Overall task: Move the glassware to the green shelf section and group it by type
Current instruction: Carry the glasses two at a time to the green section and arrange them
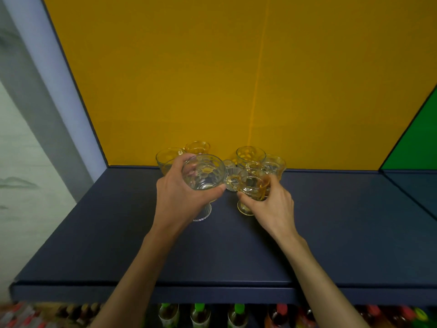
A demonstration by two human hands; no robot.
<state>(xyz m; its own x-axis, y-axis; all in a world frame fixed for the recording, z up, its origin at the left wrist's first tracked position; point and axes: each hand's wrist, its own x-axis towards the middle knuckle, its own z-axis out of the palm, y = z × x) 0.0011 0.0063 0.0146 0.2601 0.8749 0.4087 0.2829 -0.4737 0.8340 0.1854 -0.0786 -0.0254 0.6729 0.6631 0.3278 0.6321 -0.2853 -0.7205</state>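
Note:
Several footed glasses stand bunched at the back of the dark blue shelf (118, 233), in front of the yellow back panel. My left hand (176, 197) grips a clear honeycomb-patterned goblet (204, 172) round its bowl; the ribbed foot shows below my fingers. My right hand (272, 207) grips a smaller footed glass (253, 185) that looks amber against the panel. Behind stand two glasses on the left (197, 146), two on the right (250, 155), and a small ribbed glass (230, 177) in the middle. The green shelf section (416, 143) lies at the far right.
A pale grey upright (59, 91) walls the shelf on the left. A dark divider edge separates the yellow and green sections at the right. Below the shelf's front edge stand several bottles with green and red caps (199, 314).

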